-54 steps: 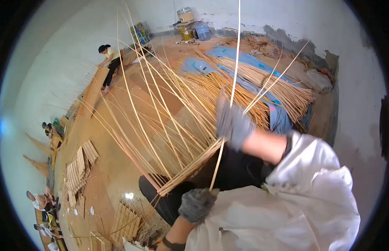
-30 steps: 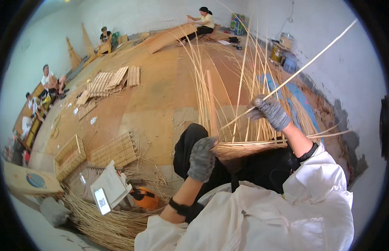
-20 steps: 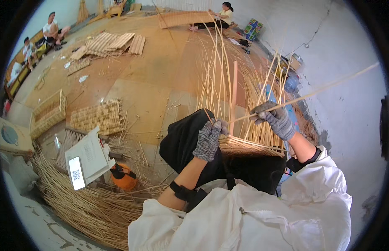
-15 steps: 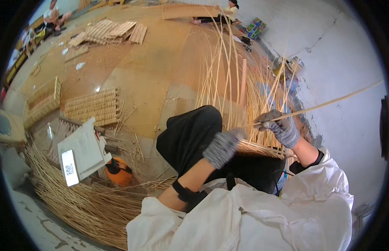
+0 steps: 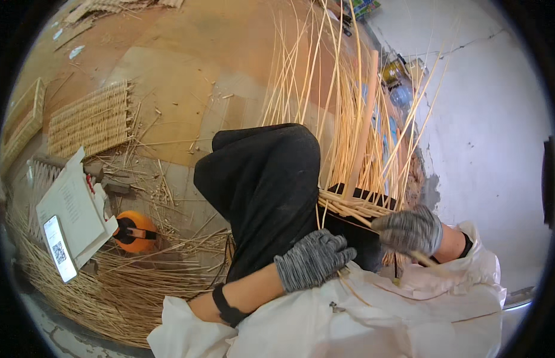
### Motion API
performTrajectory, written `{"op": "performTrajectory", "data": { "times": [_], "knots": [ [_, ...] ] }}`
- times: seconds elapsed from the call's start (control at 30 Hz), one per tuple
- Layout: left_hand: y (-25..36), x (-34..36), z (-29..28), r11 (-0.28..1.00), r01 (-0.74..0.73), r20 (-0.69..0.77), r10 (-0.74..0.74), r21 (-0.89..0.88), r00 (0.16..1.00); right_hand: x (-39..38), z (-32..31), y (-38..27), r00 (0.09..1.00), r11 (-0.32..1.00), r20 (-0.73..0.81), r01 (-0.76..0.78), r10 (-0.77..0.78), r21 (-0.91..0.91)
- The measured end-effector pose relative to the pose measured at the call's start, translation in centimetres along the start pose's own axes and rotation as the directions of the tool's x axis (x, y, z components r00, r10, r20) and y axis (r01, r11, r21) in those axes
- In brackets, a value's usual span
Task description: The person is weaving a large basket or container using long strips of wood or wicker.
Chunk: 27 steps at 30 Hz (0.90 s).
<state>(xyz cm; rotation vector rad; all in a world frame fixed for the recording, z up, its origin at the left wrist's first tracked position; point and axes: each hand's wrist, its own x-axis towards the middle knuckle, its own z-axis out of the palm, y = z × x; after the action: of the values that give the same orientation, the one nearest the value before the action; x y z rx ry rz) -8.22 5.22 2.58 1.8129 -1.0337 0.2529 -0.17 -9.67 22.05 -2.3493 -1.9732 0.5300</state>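
Left hand (image 5: pixel 316 258), in a grey knitted glove, lies low over the lap with its fingers bent; thin wicker strands run down to the fingertips and one emerges beneath them, but whether the fingers pinch these cannot be told. Right hand (image 5: pixel 409 230), gloved alike and motion-blurred, is closed around a pale wicker rod (image 5: pixel 431 262), whose blurred end juts out below the palm. Between the hands and just beyond them, the woven wicker border (image 5: pixel 362 207) rests across the lap, its right end just beside the right glove. Numerous slender upright stakes (image 5: pixel 364 161) rise from and behind it, together with one thicker tan stick (image 5: pixel 366 119). Black trousers (image 5: pixel 265 185) cover the bent left knee; a white garment (image 5: pixel 373 322) covers the torso. To the left on the floor: an orange sprayer bottle (image 5: pixel 137 231), a smartphone (image 5: pixel 59 247) on a white carton (image 5: pixel 74 206), a heap of wicker rods (image 5: pixel 110 298), a ribbed woven panel (image 5: pixel 89 117) and a rectangular wicker tray (image 5: pixel 35 116).
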Motion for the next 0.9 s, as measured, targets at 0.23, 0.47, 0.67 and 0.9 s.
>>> {"op": "performTrajectory", "data": {
  "times": [0.23,0.47,0.67,0.9],
  "knots": [
    [0.3,0.4,0.3,0.775,0.392,0.086,-0.405,-0.496,0.910,3.5,0.4,-0.6,0.922,0.926,0.227,0.349,-0.312,-0.145],
    [-0.5,0.8,0.2,0.315,0.635,0.425,-0.528,-0.706,0.735,4.0,1.5,-0.4,0.990,0.993,0.083,0.115,-0.113,-0.017],
    [-1.4,0.0,-0.1,0.676,0.469,0.240,-0.409,-0.568,0.881,3.7,2.2,0.7,0.953,0.902,0.056,-0.299,0.297,0.310],
    [-5.6,1.5,-7.2,0.369,0.298,0.081,-0.501,-0.880,0.862,1.8,4.0,0.9,0.907,0.888,-0.107,-0.365,0.407,0.279]
  ]
}}
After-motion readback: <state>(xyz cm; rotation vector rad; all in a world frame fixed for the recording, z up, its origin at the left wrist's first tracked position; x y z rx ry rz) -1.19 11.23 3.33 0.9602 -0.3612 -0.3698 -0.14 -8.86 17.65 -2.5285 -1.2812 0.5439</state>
